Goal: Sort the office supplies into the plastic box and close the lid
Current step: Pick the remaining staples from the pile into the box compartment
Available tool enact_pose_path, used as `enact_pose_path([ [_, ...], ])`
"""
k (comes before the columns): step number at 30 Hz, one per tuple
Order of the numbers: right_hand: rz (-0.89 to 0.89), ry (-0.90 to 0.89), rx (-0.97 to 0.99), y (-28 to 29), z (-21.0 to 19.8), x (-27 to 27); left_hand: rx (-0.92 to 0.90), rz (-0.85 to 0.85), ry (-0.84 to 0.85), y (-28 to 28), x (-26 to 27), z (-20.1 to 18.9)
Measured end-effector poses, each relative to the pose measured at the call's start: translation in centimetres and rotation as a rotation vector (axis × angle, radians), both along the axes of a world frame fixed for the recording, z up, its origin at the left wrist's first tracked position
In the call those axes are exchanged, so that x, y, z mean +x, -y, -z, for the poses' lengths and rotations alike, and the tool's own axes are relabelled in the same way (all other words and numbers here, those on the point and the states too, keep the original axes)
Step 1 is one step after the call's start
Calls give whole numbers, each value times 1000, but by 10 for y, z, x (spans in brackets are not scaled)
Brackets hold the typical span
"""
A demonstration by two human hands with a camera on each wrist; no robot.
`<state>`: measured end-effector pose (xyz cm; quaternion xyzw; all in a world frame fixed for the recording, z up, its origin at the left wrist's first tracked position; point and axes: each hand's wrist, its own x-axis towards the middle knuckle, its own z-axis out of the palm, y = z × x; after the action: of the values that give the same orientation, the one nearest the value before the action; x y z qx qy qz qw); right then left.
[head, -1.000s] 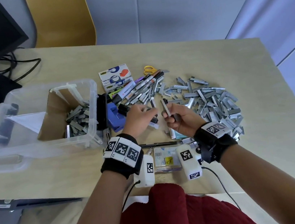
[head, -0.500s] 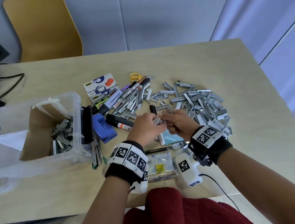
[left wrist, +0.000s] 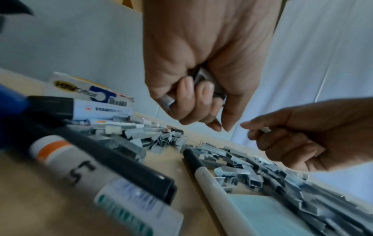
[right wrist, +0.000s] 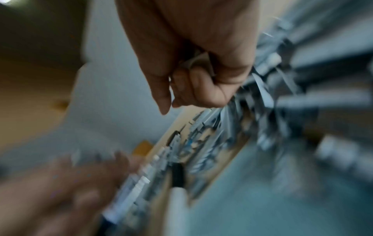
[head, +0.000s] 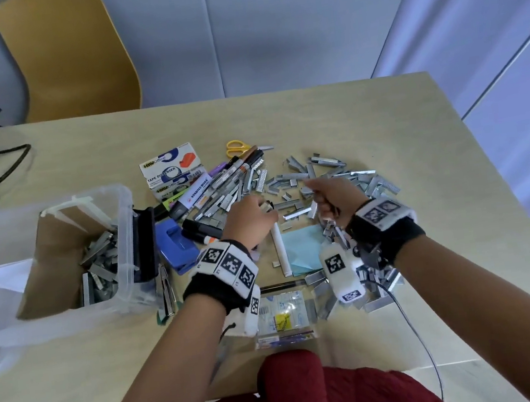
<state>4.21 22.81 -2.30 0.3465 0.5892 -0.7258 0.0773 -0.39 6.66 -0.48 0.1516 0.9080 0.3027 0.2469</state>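
**Both hands full of staples, box waiting open**

Nearest the person, a clear packet [head: 281, 314] lies flat at the table [head: 400, 134] edge, with a scatter of staple strips [head: 376, 290] just to its right. Beyond it sit a blue paper pad [head: 300, 247] and a white marker [head: 279, 246] lying lengthwise. Above these, the left hand [head: 248, 218] curls its fingers [left wrist: 187, 89] around several grey staple strips, and the right hand [head: 332, 196] likewise clutches a small bundle, forefinger extended; the right wrist view is heavily blurred. More strips spread loosely across the table beyond and around both hands. Leftward, a blue hole punch [head: 172, 244] and a black stapler [head: 145, 241] stand against the plastic box [head: 123, 241], which is open and already holds staple strips beside a cardboard insert. Farther back lie markers [head: 220, 183], tape dispenser boxes [head: 172, 169] and yellow scissors [head: 237, 146].
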Motion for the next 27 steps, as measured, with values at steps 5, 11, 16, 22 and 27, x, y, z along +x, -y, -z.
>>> enact_pose_path([
  [5,-702,50,1016,11,4,-14,-144,151,-118,-27,-23,4],
  [11,-835,87,1267,16,7,-14,-413,360,-244,-49,-37,14],
  [16,-782,75,1225,7,4,-12,-480,429,-294,-55,-40,19],
  [22,-841,59,1218,0,13,-10,-489,496,-262,-56,-41,24],
  [27,-863,43,1237,4,11,-10,-456,512,-201,-50,-41,25],
])
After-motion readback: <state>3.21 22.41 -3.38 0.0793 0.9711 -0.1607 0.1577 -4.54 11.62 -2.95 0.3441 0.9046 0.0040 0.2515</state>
